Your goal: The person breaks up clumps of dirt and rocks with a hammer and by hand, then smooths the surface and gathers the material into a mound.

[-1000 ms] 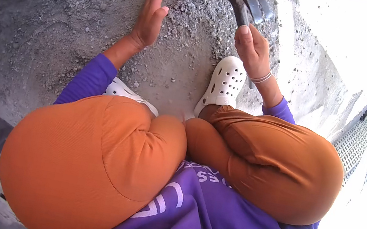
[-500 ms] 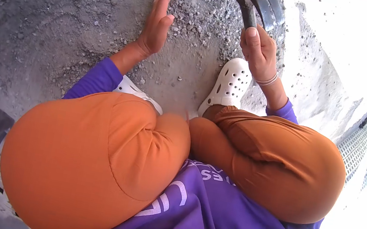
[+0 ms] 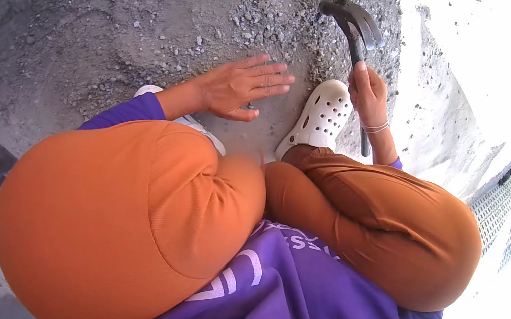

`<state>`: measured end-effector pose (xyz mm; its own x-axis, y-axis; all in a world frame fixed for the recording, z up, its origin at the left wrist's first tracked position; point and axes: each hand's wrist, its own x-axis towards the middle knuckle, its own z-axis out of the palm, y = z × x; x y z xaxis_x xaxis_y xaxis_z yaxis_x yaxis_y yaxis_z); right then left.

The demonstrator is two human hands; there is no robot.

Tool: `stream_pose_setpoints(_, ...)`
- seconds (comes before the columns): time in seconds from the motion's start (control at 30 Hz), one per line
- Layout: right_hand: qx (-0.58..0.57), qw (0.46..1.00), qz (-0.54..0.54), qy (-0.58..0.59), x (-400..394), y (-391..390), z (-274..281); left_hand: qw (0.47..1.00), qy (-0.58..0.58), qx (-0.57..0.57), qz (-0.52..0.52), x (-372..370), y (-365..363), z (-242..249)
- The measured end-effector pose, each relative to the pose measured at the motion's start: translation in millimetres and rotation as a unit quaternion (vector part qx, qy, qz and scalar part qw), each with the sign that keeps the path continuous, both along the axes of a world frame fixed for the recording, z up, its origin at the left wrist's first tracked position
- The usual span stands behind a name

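My right hand (image 3: 369,97) is wrapped round the dark handle of a claw hammer (image 3: 354,26), its head raised over the gravelly ground and the handle's end showing below my wrist. A pale band circles that wrist. Palm down and with fingers spread, my left hand (image 3: 237,88) hangs over the ground in front of my left knee, holding nothing. Between the two hands is a white perforated clog (image 3: 322,117) on my right foot. The other white clog (image 3: 190,122) is mostly hidden behind my left arm and knee.
Grey ground with loose gravel (image 3: 152,11) spreads ahead and to the left. On the right lies a bright, sunlit pale surface (image 3: 462,73), with a grey grid panel (image 3: 509,194) beyond it. My bent knees in orange trousers (image 3: 95,213) fill the foreground.
My left hand has swung down and to the right, turning from edge-on to flat with spread fingers. The hammer and right hand have come lower, nearer my body, bringing the whole hammer head into view.
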<state>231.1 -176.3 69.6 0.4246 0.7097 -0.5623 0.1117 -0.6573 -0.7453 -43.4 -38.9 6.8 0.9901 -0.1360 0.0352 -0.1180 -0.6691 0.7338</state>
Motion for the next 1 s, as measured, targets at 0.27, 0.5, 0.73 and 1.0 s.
stream_pose_setpoints(0.27,-0.007,0.999,-0.035,0.023,1,-11,-1,0.988,-0.03,0.147,-0.045,37,70,-16)
stream_pose_setpoints(0.5,0.016,0.995,-0.061,0.073,-3,10,44,0.971,-0.163,0.094,0.148,55,104,15)
stream_pose_setpoints(0.73,0.111,0.991,0.065,-0.025,-12,29,59,0.915,-0.098,0.02,0.391,31,98,-22)
stream_pose_setpoints(1.0,-0.031,0.999,0.028,-0.018,-7,29,9,0.932,-0.088,-0.028,0.35,41,87,-25)
